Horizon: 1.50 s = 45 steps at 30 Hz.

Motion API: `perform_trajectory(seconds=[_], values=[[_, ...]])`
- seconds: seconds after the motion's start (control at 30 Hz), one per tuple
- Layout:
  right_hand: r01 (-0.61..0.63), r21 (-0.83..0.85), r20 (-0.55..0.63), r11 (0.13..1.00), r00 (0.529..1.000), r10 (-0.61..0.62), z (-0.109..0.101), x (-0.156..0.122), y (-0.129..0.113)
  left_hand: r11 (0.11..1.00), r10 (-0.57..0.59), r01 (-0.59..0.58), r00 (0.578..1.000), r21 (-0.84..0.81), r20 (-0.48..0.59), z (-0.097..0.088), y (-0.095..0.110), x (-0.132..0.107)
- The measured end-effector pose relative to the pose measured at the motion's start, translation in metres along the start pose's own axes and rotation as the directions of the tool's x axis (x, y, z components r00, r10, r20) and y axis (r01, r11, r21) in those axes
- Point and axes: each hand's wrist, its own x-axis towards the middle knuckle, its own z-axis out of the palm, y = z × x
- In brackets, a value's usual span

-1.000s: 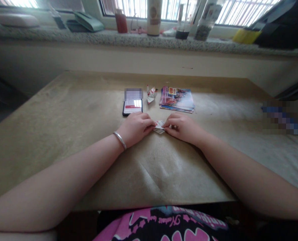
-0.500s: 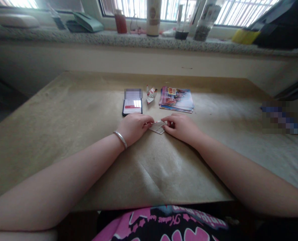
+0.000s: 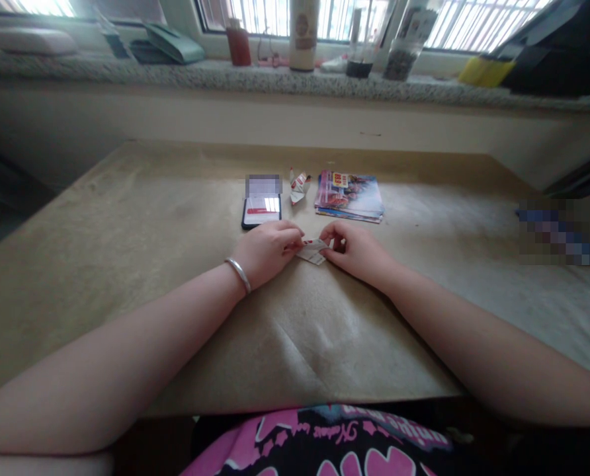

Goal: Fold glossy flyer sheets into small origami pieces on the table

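Observation:
A small piece of folded paper [image 3: 313,251], white with printed marks, lies low over the table between my two hands. My left hand [image 3: 269,248], with a silver bangle at the wrist, pinches the paper's left corner. At its right edge, the thumb and forefinger of my right hand [image 3: 353,248] grip the paper. Just beyond my left hand lies a phone [image 3: 262,210] with its screen lit. A folded paper figure [image 3: 299,187], white and red, sits farther back. To its right is a stack of printed leaflets [image 3: 350,196].
The table [image 3: 126,264] has a tan cover with creases near the front. Behind it, a stone windowsill [image 3: 255,74] bears a red bottle [image 3: 239,43], a tall pale bottle [image 3: 303,36] and a clear jar [image 3: 408,46]. A blurred-out blue item [image 3: 563,235] lies at the right edge.
My right hand's fingers have lifted and curled slightly at the paper's right edge. The paper's upper edge shows more red print now. Phone, figure and leaflets have stayed put.

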Motion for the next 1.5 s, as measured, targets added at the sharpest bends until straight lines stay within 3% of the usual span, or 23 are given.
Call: perform_trajectory(seconds=[0.27, 0.47, 0.67, 0.97, 1.5], values=[[0.012, -0.075, 0.008, 0.997, 1.0, -0.012, -0.003, -0.002, -0.006, 0.999, -0.047, 0.046, 0.996, 0.023, 0.071, -0.002, 0.003, 0.002], [0.067, -0.12, 0.012, 0.991, 0.998, -0.066, -0.003, -0.001, -0.009, 0.98, -0.156, 0.162, 0.986, -0.112, 0.062, -0.001, 0.009, 0.005], [0.172, -0.21, 0.022, 0.962, 0.985, -0.171, -0.001, 0.0, -0.014, 0.993, -0.059, 0.067, 0.995, -0.1, 0.081, 0.002, 0.011, 0.008], [0.18, -0.269, 0.019, 0.946, 0.983, -0.181, -0.004, -0.002, -0.012, 0.984, -0.101, 0.111, 0.992, -0.138, 0.078, -0.006, 0.009, 0.004], [0.125, -0.296, 0.059, 0.947, 0.992, -0.112, -0.011, -0.002, -0.007, 0.97, -0.206, 0.174, 0.957, 0.168, 0.203, -0.022, 0.015, 0.002]])
